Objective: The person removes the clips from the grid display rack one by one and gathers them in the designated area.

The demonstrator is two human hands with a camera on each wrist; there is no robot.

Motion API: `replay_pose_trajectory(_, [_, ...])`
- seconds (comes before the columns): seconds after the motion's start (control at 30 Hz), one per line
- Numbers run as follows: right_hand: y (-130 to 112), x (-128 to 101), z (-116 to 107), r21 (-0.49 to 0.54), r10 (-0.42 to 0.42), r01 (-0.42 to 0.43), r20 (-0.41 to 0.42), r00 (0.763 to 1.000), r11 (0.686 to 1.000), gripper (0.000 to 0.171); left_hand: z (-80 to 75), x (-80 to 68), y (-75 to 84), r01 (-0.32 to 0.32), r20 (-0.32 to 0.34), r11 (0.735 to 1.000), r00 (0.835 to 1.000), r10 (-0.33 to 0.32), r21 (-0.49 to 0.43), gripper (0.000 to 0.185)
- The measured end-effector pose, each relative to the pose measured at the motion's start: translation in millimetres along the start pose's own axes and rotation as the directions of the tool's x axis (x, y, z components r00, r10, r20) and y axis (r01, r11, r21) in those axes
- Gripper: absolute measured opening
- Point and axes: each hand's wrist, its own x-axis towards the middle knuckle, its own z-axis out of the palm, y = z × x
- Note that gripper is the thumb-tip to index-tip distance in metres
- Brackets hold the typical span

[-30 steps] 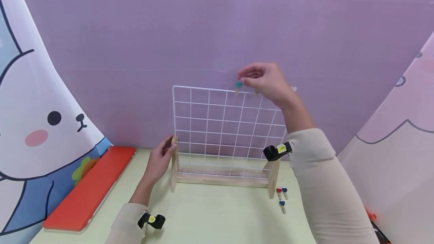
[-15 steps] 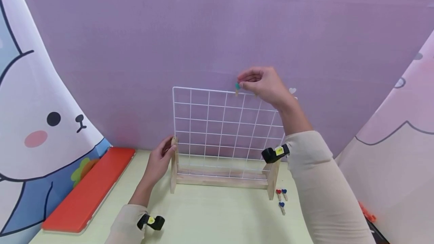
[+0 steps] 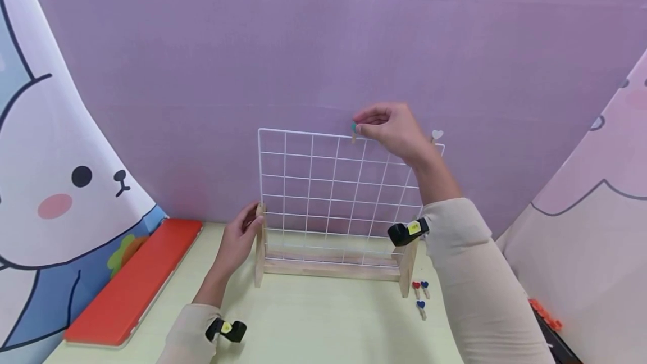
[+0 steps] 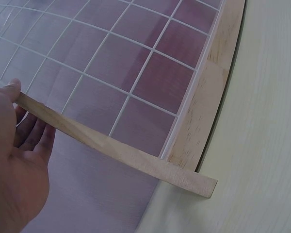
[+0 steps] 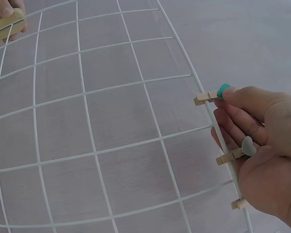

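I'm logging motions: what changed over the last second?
The right-hand grip has sunk slightly, now covering more of the teal heart clip. Nothing was let go. The left-hand grip on the wooden stand and the three loose clips stayed put.

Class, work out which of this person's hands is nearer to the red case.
Left. The left hand grips the wooden post to the right of the red case; the right hand is higher and farther right, pinching the green-topped clothespin.

Beige sleeves, banded cuffs, black wrist cameras, small yellow labels with dark markings
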Motion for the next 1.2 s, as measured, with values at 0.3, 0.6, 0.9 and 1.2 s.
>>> replay_pose_trajectory(0.3, [1.8,-1.3,1.6,0.015,0.016,-0.015,-0.055,0.998,1.0,0.022,2.1,-0.9,0.9,0.018,0.003,1.0,1.0,-0.018,0.007,0.053])
replay_pose_trajectory(0.6, [3.6,-0.7,3.0,0.05,0.006,-0.001,-0.091,0.996,0.999,0.019,2.1,0.2,0.7,0.014,0.006,1.0,1.0,-0.014,0.006,0.053])
replay_pose_trajectory(0.9, [3.7,-0.9,4.1,0.058,0.007,-0.001,-0.101,0.995,0.998,0.019,2.2,-0.2,1.9,0.013,0.006,1.0,1.0,-0.014,0.008,0.053])
replay_pose_trajectory(1.2, [4.4,-0.5,3.6,0.07,0.023,-0.015,-0.12,0.992,0.997,0.019,2.4,-0.2,0.6,0.014,0.005,1.0,1.0,-0.014,0.01,0.053])
